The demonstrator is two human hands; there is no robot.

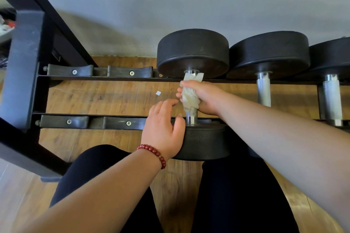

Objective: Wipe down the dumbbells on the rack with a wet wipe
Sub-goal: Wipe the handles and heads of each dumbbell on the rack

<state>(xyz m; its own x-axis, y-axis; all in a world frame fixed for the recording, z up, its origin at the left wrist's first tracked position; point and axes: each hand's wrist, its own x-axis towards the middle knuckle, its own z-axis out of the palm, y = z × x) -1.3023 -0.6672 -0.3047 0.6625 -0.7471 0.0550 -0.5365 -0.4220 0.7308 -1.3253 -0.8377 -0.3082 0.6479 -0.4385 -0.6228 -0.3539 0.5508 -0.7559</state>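
A black dumbbell (193, 53) with a knurled steel handle lies across the two rails of the rack (113, 78). My right hand (203, 98) grips that handle with a crumpled whitish wet wipe (190, 94) wrapped round it, so most of the handle is hidden. My left hand (163, 128), with a red bead bracelet on the wrist, rests with relaxed fingers on the near head of the same dumbbell (206, 142). It holds nothing.
Two more black dumbbells (269, 53) (331, 56) lie to the right on the rack. Left of my hands are vacant cradles (130, 73). A thick black rack post (22, 70) stands at the far left. A small white scrap (158, 93) lies on the wooden floor below.
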